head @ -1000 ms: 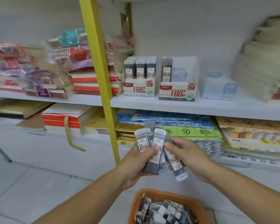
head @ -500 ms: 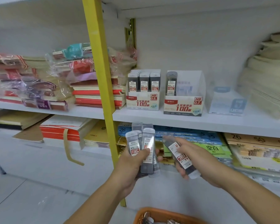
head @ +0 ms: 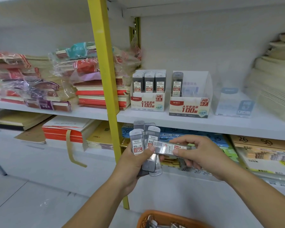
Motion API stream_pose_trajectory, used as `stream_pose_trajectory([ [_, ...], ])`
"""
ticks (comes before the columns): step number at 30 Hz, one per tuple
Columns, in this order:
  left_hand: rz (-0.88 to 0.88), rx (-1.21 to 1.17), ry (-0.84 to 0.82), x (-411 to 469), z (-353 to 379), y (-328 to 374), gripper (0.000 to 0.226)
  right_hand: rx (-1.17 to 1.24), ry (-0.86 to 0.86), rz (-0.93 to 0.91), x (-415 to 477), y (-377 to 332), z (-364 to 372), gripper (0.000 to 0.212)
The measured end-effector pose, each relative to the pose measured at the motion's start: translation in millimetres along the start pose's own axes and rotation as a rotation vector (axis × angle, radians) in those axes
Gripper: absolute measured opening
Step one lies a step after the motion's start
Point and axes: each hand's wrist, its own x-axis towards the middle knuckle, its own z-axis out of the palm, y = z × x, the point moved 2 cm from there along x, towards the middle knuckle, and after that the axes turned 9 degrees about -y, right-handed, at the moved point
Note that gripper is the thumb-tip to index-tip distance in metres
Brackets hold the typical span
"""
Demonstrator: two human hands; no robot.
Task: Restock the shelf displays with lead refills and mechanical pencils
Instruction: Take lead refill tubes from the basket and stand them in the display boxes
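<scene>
My left hand (head: pixel 133 163) grips a fanned bundle of several grey lead refill cases (head: pixel 139 139) upright, below the shelf edge. My right hand (head: pixel 199 153) pinches a single refill case (head: pixel 167 147) held sideways, its end against the bundle. On the shelf above stand two display boxes: the HB 0.5 box (head: pixel 148 102) filled with cases and the HB 0.7 box (head: pixel 189 107) with one case at its left. Beside them sits a clear display box (head: pixel 234 102) with nothing visible in it.
An orange basket (head: pixel 156 217) with more cases sits at the bottom edge. A yellow upright post (head: pixel 105 76) runs just left of the boxes. Stacked wrapped notebooks (head: pixel 62 79) fill the left shelf, paper stacks (head: pixel 273 76) the right. Labelled paper packs (head: pixel 262 145) lie on the lower shelf.
My right hand has turned its single case from slanted to lying sideways and brought it back against the bundle in my left hand. The view has tilted up slightly.
</scene>
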Motion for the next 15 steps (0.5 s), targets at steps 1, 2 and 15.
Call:
stream_pose_trajectory([
  [1, 0.001, 0.005, -0.005, -0.2, -0.3, -0.5, 0.052, -0.003, 0.003, 0.0, 0.6, 0.0, -1.0, 0.025],
  [2, 0.002, 0.009, -0.009, -0.1, -0.8, -0.6, 0.052, 0.006, 0.007, -0.006, 1.4, -0.6, -2.1, 0.025],
  [15, 0.029, -0.011, 0.017, 2.9, 3.4, 3.3, 0.064, 0.438, 0.302, -0.178, 14.1, -6.3, -7.1, 0.015],
])
